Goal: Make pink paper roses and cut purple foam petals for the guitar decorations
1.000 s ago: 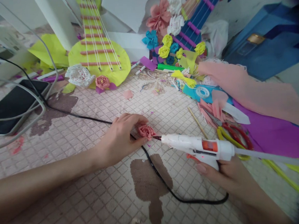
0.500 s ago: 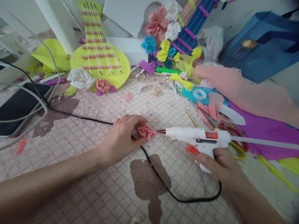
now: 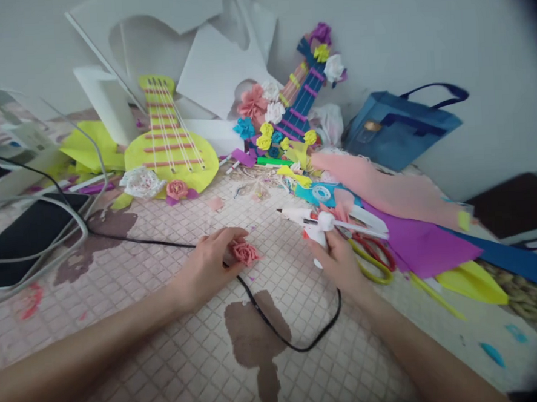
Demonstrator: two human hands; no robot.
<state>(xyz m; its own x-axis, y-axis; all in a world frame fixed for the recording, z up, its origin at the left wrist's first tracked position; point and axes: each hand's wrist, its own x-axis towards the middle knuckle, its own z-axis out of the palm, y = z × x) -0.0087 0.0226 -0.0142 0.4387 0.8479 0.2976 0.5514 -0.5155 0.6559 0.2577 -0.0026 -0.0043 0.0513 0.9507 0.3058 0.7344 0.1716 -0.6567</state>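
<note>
Between the thumb and fingers of my left hand (image 3: 212, 264) is a pink paper rose (image 3: 245, 253), held low over the quilted cloth (image 3: 187, 363). My right hand (image 3: 342, 263) grips a white glue gun (image 3: 314, 223) by its handle, the dark nozzle pointing left, apart from the rose. A clear glue stick sticks out of the gun's back. The gun's black cord (image 3: 276, 331) loops below and runs behind my left hand. Red and yellow-handled scissors (image 3: 376, 261) lie just right of the gun.
A yellow paper guitar (image 3: 170, 158) with strings stands at the back left, a blue one (image 3: 301, 105) with paper flowers at the back centre. A phone (image 3: 25, 237) and cables lie left. Purple paper (image 3: 428, 240), pink paper (image 3: 385, 178) and a blue bag (image 3: 395, 126) are right.
The glue gun in my right hand has moved away from the rose, up and to the right, and turned. My left hand still holds the rose. The view has tilted upward and to the right.
</note>
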